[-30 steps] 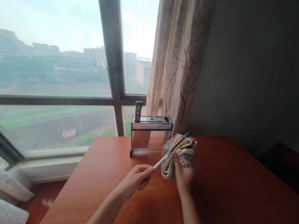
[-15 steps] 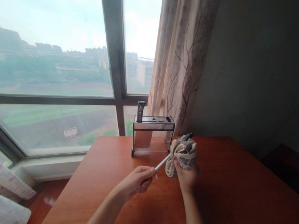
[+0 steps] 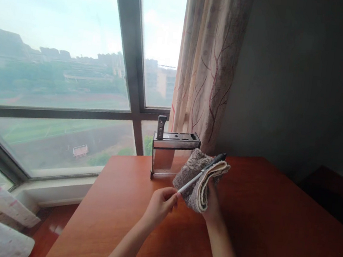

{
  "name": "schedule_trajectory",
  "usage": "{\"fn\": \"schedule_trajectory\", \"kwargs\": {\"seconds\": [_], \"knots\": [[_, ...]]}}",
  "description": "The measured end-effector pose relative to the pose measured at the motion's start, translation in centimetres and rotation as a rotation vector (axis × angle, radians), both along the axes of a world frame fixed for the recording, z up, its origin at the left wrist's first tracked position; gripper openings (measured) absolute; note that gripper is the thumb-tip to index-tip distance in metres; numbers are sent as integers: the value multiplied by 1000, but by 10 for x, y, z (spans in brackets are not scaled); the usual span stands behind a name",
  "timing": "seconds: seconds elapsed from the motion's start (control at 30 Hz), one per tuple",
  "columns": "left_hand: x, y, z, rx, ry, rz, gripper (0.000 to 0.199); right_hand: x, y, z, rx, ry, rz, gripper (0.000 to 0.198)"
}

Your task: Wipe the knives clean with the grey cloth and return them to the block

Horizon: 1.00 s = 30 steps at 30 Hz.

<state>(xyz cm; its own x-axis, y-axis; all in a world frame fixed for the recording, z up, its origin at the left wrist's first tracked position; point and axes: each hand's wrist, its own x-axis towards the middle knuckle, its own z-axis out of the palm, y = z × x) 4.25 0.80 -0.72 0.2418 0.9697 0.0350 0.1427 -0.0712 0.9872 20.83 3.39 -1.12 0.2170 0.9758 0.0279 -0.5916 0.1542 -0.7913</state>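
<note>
A thin pale rod with a black handle (image 3: 190, 182), by its look a sharpening steel, slants up to the right in front of me. My left hand (image 3: 162, 202) pinches its lower tip between thumb and fingers. Against the shaft rests a folded grey-brown, fluffy cloth (image 3: 189, 170) with a cream underside. My right hand (image 3: 212, 206) grips this cloth from behind and below, its fingers mostly hidden. The steel's black end sticks out past the cloth's upper right edge.
Behind the cloth stands a clear-sided knife block (image 3: 176, 137) with a slotted top and one dark handle upright in it. It sits on a reddish-brown wooden table (image 3: 111, 208). A window (image 3: 56, 68) and patterned curtain (image 3: 211, 58) lie beyond.
The cloth has turned and opened outward, so its fluffy face now lies behind the rod. My right hand has slipped further behind it. My left hand still pinches the tip.
</note>
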Motion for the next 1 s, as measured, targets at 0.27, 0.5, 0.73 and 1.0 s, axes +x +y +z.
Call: {"fn": "schedule_trajectory", "kwargs": {"seconds": [0.27, 0.5, 0.73, 1.0], "knots": [[-4, -7, 0, 524, 574, 240, 24, -8, -2, 6, -17, -318, -266, 53], [3, -15, 8, 555, 537, 92, 25, 0, -2, 4, -160, -559, -487, 49], [-2, -9, 18, 236, 250, -63, 39, 8, 1, 2, -71, -673, -582, 40], [-6, -8, 7, 519, 542, 113, 27, 0, 6, -5, -91, 32, -74, 45]]}}
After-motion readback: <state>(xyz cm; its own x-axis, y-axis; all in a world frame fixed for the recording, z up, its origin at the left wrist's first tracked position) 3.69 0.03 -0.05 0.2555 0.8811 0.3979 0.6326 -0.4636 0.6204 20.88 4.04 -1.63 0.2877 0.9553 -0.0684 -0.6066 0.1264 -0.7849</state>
